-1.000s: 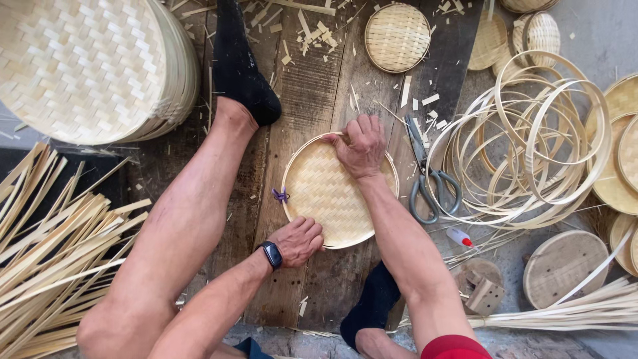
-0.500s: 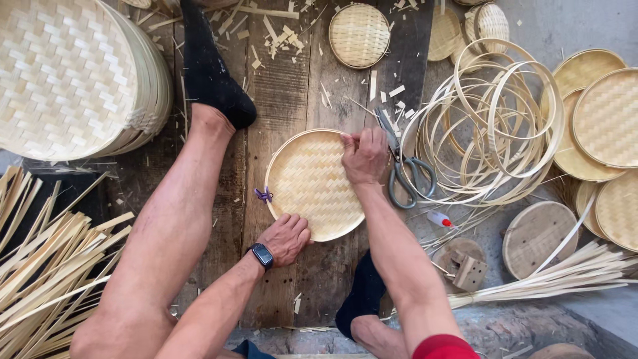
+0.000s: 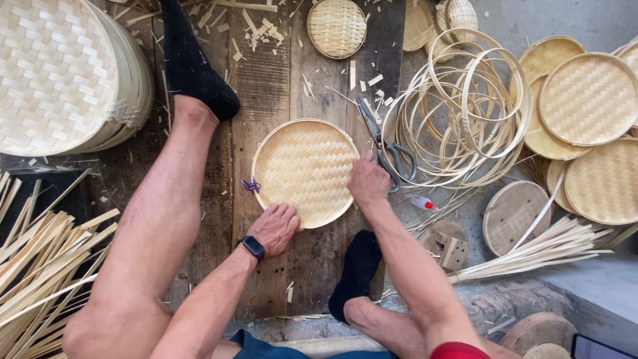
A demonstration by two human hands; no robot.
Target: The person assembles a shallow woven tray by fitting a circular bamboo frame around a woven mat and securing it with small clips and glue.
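A round woven bamboo tray (image 3: pixel 304 169) lies flat on the dark wooden boards between my legs. My left hand (image 3: pixel 274 227) rests palm down on its near left rim, a black watch on the wrist. My right hand (image 3: pixel 367 181) grips the tray's right rim with curled fingers. A small purple clip (image 3: pixel 250 185) sits on the left rim. Black-handled scissors (image 3: pixel 385 145) lie just right of my right hand.
A tall stack of woven trays (image 3: pixel 63 73) stands far left. Loose bamboo hoops (image 3: pixel 465 106) pile at right, finished trays (image 3: pixel 588 100) beyond them. Bamboo strips (image 3: pixel 40 266) lie at left, another bundle (image 3: pixel 531 249) at right. Round wooden discs (image 3: pixel 515 216) sit near it.
My right hand has slid along the tray's rim from the top to the right side. The left hand stays on the near rim. The camera view has shifted.
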